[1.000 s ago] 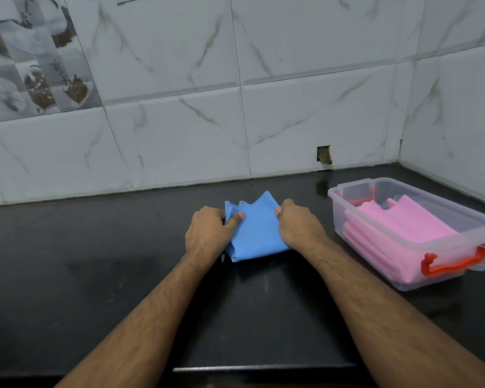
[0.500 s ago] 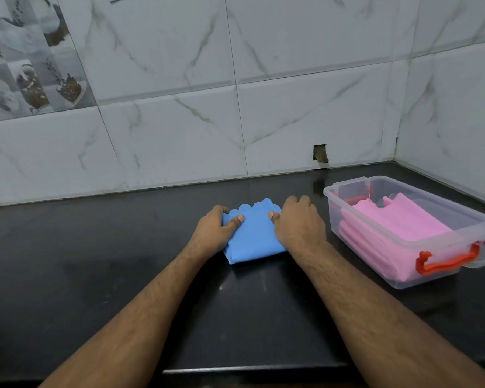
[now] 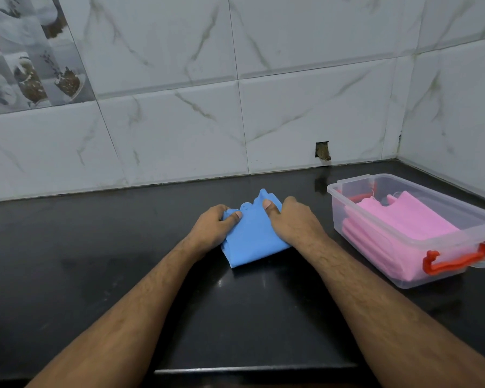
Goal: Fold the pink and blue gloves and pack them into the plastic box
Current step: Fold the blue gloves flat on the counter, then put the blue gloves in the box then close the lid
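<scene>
Hands, left and right, pinch folded blue rubber glove on black bench; pink gloves fill clear plastic box.

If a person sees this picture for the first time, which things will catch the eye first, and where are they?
First, the folded blue glove in the middle of the black counter, gripped at its sides by the left hand and the right hand. Next, the clear plastic box at the right, with its red handle and the pink gloves folded inside.
</scene>
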Demonstrator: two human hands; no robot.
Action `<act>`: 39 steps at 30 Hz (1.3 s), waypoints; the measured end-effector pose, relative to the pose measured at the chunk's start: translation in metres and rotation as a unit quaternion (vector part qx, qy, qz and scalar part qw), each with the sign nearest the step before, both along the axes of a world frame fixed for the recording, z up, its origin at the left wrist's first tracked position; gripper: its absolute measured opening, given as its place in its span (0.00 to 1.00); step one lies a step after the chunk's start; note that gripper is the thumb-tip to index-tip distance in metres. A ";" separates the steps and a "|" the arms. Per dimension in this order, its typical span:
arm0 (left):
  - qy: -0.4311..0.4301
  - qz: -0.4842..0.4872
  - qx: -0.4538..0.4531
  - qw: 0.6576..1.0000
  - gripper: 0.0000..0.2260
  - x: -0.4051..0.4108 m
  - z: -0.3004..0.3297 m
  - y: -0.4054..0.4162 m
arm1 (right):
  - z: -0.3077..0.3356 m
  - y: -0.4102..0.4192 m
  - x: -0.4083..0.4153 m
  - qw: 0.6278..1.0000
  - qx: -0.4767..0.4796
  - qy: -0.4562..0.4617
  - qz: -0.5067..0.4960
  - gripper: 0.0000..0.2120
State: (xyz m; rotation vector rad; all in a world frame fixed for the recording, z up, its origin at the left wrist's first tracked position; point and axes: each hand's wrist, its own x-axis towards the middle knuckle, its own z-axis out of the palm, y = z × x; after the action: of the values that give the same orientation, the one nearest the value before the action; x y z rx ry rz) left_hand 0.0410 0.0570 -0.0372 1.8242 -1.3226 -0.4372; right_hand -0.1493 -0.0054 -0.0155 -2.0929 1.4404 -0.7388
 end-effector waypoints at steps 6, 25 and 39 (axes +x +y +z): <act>0.022 0.002 -0.014 1.000 0.14 0.003 0.000 -0.001 | 0.001 0.002 -0.003 0.991 0.085 -0.101 0.029 0.25; 0.297 -0.291 -0.076 0.906 0.33 -0.009 0.031 0.019 | 0.059 0.037 -0.041 0.970 -0.101 -0.054 0.214 0.10; 0.277 -0.370 -0.105 0.881 0.25 -0.113 0.048 0.042 | 0.148 0.092 -0.138 0.916 -0.201 0.279 0.205 0.14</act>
State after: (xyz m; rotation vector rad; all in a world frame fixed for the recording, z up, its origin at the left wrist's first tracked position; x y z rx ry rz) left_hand -0.0717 0.0994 0.0105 0.8458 -1.5228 -1.0808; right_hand -0.2876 0.0871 0.1324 -2.9799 1.0841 -0.2852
